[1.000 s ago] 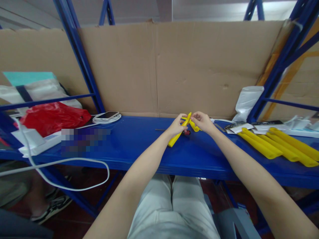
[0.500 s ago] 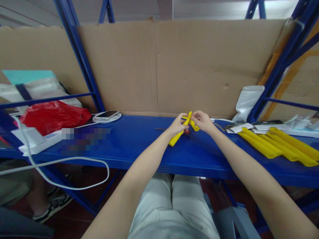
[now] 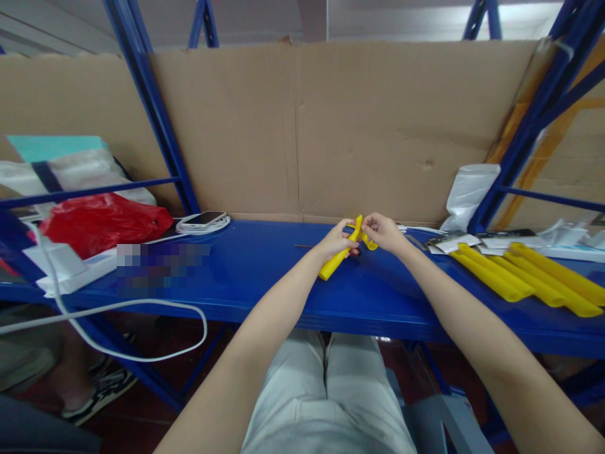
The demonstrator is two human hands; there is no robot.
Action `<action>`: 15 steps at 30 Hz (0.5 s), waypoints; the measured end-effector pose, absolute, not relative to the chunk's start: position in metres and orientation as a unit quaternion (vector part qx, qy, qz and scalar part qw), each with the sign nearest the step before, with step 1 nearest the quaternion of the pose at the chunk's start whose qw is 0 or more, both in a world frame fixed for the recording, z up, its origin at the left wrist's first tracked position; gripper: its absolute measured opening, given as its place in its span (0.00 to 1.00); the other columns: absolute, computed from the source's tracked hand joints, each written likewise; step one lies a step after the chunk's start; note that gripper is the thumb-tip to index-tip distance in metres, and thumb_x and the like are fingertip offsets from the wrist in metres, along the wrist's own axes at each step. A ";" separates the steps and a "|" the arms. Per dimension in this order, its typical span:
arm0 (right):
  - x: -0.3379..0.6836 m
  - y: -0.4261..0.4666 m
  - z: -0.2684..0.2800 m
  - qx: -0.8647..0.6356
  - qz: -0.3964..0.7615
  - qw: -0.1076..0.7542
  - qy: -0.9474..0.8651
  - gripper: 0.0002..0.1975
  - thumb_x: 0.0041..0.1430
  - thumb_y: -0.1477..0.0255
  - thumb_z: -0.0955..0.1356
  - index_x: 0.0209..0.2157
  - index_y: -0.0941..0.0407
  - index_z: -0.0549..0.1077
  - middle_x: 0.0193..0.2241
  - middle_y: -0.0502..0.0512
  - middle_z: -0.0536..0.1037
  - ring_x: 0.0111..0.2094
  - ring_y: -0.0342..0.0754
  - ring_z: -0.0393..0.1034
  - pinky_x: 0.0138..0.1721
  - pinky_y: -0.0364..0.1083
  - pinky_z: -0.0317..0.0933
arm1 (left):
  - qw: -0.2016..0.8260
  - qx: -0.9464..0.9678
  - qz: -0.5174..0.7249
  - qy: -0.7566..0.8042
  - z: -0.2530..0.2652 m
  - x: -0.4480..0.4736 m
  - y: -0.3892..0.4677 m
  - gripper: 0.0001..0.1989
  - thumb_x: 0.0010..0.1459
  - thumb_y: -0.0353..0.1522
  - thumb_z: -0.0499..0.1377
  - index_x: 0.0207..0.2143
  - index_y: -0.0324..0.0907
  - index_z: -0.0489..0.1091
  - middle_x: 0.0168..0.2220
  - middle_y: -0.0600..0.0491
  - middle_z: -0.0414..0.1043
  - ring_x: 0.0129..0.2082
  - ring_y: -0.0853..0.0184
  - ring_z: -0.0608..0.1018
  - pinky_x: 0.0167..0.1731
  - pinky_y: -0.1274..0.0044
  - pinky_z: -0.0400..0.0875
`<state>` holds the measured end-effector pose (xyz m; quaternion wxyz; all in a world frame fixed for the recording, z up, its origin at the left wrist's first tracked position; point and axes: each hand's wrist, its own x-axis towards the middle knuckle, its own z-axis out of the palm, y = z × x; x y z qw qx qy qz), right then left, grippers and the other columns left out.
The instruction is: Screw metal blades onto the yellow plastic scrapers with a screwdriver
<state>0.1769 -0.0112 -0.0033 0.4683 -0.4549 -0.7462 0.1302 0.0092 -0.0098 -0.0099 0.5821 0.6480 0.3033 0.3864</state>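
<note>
A long yellow tube-like piece (image 3: 332,267) slants over the blue tabletop, its wider end toward me. My left hand (image 3: 336,239) is closed around its middle. At the narrow far end, my right hand (image 3: 382,232) pinches a yellow strip (image 3: 370,244) that curls beneath its fingers. Whether strip and tube are one piece I cannot tell. Under the left fingertips shows a small dark red object (image 3: 353,252), mostly hidden. A thin brown rod (image 3: 304,246) lies just left of my left hand.
Several flat yellow tubes (image 3: 494,277) lie at the right, before white packets (image 3: 454,242). To the left are a red plastic bag (image 3: 106,221), a white power strip (image 3: 85,274), a phone (image 3: 207,218) on a coiled cable and a hanging white cable (image 3: 142,301). Cardboard (image 3: 227,132) backs the table.
The yellow tube's far tip has dipped slightly. The right fingers have shifted a little on the strip, which now shows less. My left hand keeps its hold.
</note>
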 end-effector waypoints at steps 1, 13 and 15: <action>0.177 -0.013 -0.002 -0.457 0.112 0.458 -0.754 0.05 0.54 0.69 0.65 0.28 0.53 0.63 0.21 0.48 0.69 0.21 0.43 0.65 0.24 0.43 0.60 | 0.584 0.648 0.384 0.304 -0.010 0.009 -0.010 0.28 0.48 0.15 0.59 0.49 0.44 0.59 0.27 0.58 0.72 0.16 0.75 0.74 0.18 0.86 0.63; 0.189 -0.021 0.015 -0.494 -0.109 0.328 -0.798 0.04 0.57 0.74 0.62 0.31 0.55 0.68 0.30 0.58 0.75 0.32 0.50 0.69 0.36 0.46 0.60 | 0.597 0.581 0.411 0.370 -0.001 -0.002 -0.007 0.25 0.50 0.17 0.59 0.47 0.45 0.57 0.31 0.55 0.75 0.18 0.74 0.74 0.19 0.83 0.65; 0.202 -0.016 0.014 -0.530 -0.118 0.320 -0.776 0.05 0.57 0.74 0.62 0.32 0.56 0.70 0.31 0.59 0.76 0.33 0.51 0.70 0.37 0.46 0.61 | 0.595 0.575 0.418 0.375 0.002 -0.002 -0.009 0.25 0.50 0.17 0.59 0.46 0.45 0.57 0.32 0.55 0.75 0.18 0.74 0.74 0.19 0.84 0.65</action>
